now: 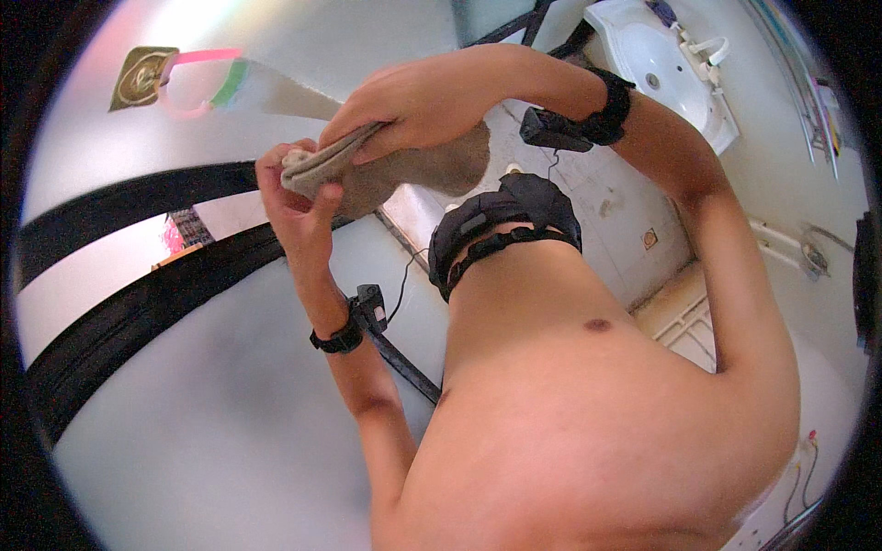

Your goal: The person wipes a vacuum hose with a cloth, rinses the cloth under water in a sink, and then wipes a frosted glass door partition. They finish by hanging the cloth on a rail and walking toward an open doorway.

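A folded grey-brown cloth (441,162) hangs between my two hands, in front of a pale wall. My left hand (300,200) grips its bunched end between thumb and fingers. From above, my right hand (406,110) pinches the folded edge, its thumb lying along the fabric; part of the cloth hangs below this hand. A black strap with a small black device (372,308) sits on my left wrist, and another strap with a black box (555,129) is around my right forearm.
A white washbasin (651,69) with a tap stands at the upper right. Tiled floor (613,206) with a small drain lies below. Black frame bars (138,324) cross the left side. A pink and green ring-shaped holder (231,82) is on the wall, upper left. Metal rails run at the far right.
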A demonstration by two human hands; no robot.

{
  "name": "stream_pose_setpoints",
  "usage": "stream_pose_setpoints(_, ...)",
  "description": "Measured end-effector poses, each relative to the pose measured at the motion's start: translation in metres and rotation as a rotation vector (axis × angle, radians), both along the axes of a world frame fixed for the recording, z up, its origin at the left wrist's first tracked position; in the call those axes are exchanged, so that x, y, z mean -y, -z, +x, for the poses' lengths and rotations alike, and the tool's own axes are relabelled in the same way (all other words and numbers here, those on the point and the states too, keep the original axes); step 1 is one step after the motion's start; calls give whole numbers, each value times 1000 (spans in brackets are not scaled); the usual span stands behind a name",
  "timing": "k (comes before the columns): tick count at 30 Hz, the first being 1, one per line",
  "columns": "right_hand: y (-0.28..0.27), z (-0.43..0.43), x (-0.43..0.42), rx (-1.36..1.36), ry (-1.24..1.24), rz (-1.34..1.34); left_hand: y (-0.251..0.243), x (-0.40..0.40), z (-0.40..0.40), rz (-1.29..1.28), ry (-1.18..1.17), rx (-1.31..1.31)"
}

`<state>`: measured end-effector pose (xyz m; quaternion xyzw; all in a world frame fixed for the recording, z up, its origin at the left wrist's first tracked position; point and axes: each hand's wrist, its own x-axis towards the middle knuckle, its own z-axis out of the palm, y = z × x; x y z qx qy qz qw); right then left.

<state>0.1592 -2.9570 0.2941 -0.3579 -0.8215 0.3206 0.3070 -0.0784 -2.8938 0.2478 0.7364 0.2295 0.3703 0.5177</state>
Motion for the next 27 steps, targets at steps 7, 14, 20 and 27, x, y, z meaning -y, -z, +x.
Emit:
stream_pose_setpoints(7, -19, 22, -8, -60, 7, -248, 94, -8, 12, -322, 248, -259)
stream_pose_setpoints(14, -80, 83, 26, -534, 382, -578, 102, -30, 49, -931, 375, 40)
stream_pose_setpoints(20, -18, 162, 10, -941, 474, -777, 144, -7, 98, -1463, 517, 678)
stream_pose_setpoints(27, -5, 163, 37, -542, 1019, -581, 123, -2, 84, -1265, 535, 541)
